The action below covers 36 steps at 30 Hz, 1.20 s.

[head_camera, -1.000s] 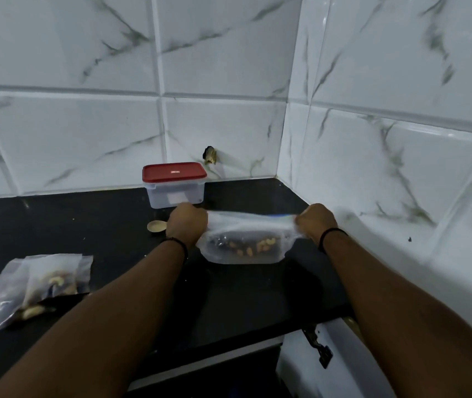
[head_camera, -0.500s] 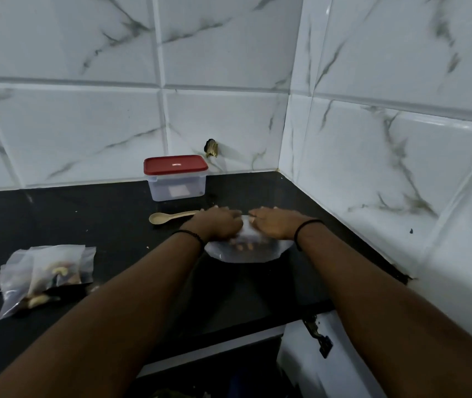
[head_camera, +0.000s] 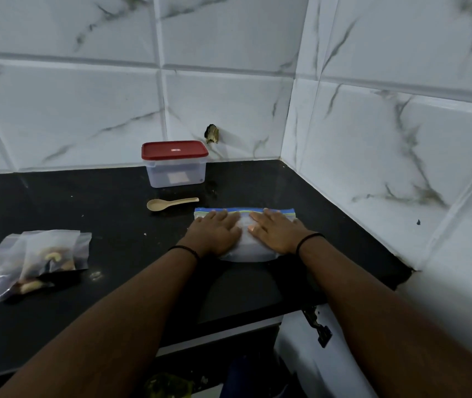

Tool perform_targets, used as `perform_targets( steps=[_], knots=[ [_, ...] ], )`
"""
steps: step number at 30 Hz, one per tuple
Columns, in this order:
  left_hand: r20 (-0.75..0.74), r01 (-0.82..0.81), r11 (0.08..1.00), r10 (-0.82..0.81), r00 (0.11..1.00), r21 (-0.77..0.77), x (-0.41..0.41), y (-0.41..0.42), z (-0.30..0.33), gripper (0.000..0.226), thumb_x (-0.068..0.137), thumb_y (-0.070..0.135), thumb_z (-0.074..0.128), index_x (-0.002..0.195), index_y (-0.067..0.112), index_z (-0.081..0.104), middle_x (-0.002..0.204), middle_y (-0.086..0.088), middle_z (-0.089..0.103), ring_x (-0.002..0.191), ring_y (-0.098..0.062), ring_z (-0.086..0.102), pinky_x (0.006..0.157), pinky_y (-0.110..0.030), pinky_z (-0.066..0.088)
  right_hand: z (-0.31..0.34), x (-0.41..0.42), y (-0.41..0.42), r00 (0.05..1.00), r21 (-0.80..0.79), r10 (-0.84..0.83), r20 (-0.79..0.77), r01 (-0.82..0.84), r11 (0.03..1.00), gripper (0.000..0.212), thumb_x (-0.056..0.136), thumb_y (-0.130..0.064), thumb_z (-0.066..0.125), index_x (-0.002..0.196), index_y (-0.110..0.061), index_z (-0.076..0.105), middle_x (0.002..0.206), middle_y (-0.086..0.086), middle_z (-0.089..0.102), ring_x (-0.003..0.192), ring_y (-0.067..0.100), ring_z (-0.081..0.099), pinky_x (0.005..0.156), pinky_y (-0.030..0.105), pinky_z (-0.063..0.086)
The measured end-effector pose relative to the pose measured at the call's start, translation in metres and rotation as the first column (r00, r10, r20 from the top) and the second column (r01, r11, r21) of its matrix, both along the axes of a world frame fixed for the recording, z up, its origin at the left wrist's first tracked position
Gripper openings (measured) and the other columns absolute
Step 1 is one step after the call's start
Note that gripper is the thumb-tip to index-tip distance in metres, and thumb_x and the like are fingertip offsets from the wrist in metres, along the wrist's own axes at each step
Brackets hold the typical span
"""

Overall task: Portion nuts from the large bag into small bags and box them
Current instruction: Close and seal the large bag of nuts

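Both hands, left hand (head_camera: 214,235) and right hand (head_camera: 276,232), fingers spread flat, are pressing the zip bag (head_camera: 244,215), seemingly sealing it, while filled small bags (head_camera: 42,257) are waiting unboxed beside the lidded box (head_camera: 175,165).

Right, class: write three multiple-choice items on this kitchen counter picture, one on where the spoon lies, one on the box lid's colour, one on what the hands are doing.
1. Where is the spoon?
A. in the box
B. on the counter, between box and zip bag
C. in a hand

2. What colour is the lid?
A. red
B. blue
C. white

3. What are the hands doing?
A. lifting the bag
B. holding the spoon
C. lying flat on the bag

Key: 1 B, it lies in front of the box, behind the bag. 2 A, the lid is plainly red. 3 C, left hand and right hand lie palm down on it.
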<state>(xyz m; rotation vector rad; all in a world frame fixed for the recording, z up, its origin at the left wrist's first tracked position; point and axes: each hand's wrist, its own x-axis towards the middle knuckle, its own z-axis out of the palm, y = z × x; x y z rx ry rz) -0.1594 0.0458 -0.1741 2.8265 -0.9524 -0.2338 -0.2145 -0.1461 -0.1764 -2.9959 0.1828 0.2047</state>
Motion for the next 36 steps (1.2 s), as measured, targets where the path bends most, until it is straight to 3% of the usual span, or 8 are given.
perform_targets(
  steps=[6,10,13,20,23,26,28,36],
  knots=[
    [-0.024,-0.010,0.998,0.008,1.000,-0.062,0.000,0.002,0.004,0.063,0.102,0.058,0.029,0.158,0.028,0.022,0.165,-0.004,0.021,0.152,-0.024,0.018,0.121,-0.047,0.019,0.021,-0.002,-0.006,0.996,0.187,0.093,0.003,-0.092,0.978,0.065,0.098,-0.064,0.038,0.150,-0.024,0.038,0.157,0.003,0.036,0.148,0.025,0.030,0.121,0.045,0.021],
    [0.030,0.017,1.000,-0.017,0.999,-0.019,0.003,0.010,0.009,0.066,0.100,0.064,0.027,0.158,0.034,0.019,0.167,-0.001,0.015,0.154,-0.025,0.010,0.122,-0.049,0.011,0.049,-0.016,-0.008,0.965,0.209,0.239,-0.107,-0.213,0.954,0.093,0.083,-0.058,0.069,0.156,-0.023,0.025,0.158,-0.002,0.030,0.147,0.017,0.026,0.114,0.020,0.018],
    [0.016,0.028,0.997,-0.029,0.999,0.070,0.006,0.010,0.003,0.070,0.097,0.070,0.027,0.157,0.036,0.016,0.167,-0.001,0.011,0.154,-0.026,0.008,0.122,-0.051,0.008,0.042,-0.014,-0.005,0.943,0.095,0.261,-0.204,-0.246,0.964,0.111,0.076,-0.052,0.080,0.159,-0.021,0.014,0.165,-0.001,0.018,0.151,0.016,0.016,0.119,0.025,0.013],
    [0.171,0.016,1.000,-0.016,0.985,0.001,0.023,-0.011,0.006,0.066,0.099,0.066,0.023,0.158,0.039,0.012,0.167,-0.002,0.011,0.154,-0.025,0.010,0.122,-0.050,0.009,0.036,0.005,-0.015,0.981,-0.018,0.144,-0.127,-0.148,0.989,0.088,0.089,-0.055,0.063,0.159,-0.028,0.017,0.163,0.004,0.025,0.150,0.022,0.023,0.119,0.035,0.019],
    [0.168,0.046,0.999,-0.044,0.985,-0.012,0.034,-0.028,0.006,0.059,0.100,0.063,0.021,0.156,0.043,0.016,0.166,-0.001,0.016,0.153,-0.025,0.014,0.123,-0.050,0.011,0.038,0.022,-0.022,0.992,0.045,0.088,-0.095,-0.084,0.995,0.077,0.091,-0.046,0.060,0.156,-0.025,0.025,0.159,0.009,0.032,0.148,0.027,0.026,0.121,0.042,0.017],
    [0.100,0.032,0.999,-0.033,0.994,0.009,0.051,-0.041,-0.002,0.057,0.102,0.061,0.018,0.156,0.042,0.018,0.166,-0.001,0.017,0.153,-0.027,0.014,0.122,-0.052,0.012,0.031,0.037,-0.029,0.997,0.149,-0.049,-0.053,0.056,0.987,0.073,0.094,-0.062,0.047,0.156,-0.036,0.020,0.166,0.004,0.015,0.153,0.032,0.008,0.122,0.054,0.007],
    [0.134,0.029,0.999,-0.033,0.990,0.031,0.065,-0.046,-0.006,0.056,0.102,0.060,0.018,0.155,0.043,0.019,0.166,0.000,0.017,0.153,-0.027,0.016,0.122,-0.050,0.012,0.020,0.041,-0.030,0.986,0.052,-0.154,-0.062,0.157,0.986,0.077,0.090,-0.079,0.030,0.156,-0.042,0.013,0.168,0.000,0.002,0.153,0.035,-0.002,0.116,0.064,0.002],
    [0.167,0.115,0.993,-0.120,0.979,0.039,0.107,-0.070,-0.008,0.055,0.102,0.059,0.021,0.154,0.042,0.025,0.166,0.001,0.020,0.152,-0.023,0.019,0.121,-0.048,0.018,-0.007,0.054,-0.038,0.963,-0.035,-0.264,0.046,0.266,0.963,0.072,0.093,-0.074,0.018,0.156,-0.039,0.016,0.167,0.006,0.005,0.153,0.035,0.000,0.114,0.071,-0.002]
  ],
)
